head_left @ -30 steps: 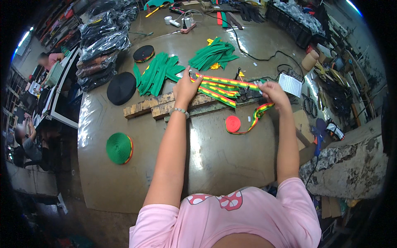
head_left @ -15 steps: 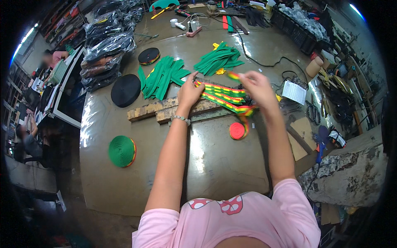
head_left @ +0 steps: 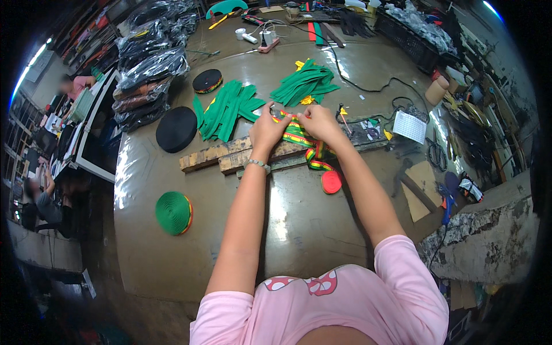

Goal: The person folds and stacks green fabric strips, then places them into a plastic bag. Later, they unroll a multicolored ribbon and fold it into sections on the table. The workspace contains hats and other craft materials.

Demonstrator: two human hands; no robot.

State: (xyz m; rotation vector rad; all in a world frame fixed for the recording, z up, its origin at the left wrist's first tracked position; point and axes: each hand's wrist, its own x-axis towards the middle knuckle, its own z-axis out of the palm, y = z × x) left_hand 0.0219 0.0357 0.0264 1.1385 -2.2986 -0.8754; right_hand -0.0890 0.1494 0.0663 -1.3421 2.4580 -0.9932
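Brown worktable (head_left: 299, 230), hands now closer together on striped webbing (head_left: 296, 135).

A large brown worktable (head_left: 190, 253) is lit from above, glare seen along its left edge. Shelving (head_left: 75, 34) is glimpsed beyond its far-left corner, and a rough concrete ledge (head_left: 489, 230) to its right.

Both of the person's arms reach forward from the lower edge of the view, bare below short pink sleeves, and draw together toward the striped ribbon. The left forearm runs nearly straight up to the ribbon's left end and wears a thin bracelet (head_left: 257, 165) at the wrist. The left hand (head_left: 268, 129) sits palm down with fingers curled, pinching that end. The right arm comes in at a slant from the right, elbow out. The right hand (head_left: 318, 122) lies just right of the left hand, its fingers bent and closed on the ribbon. The 2 hands almost touch.
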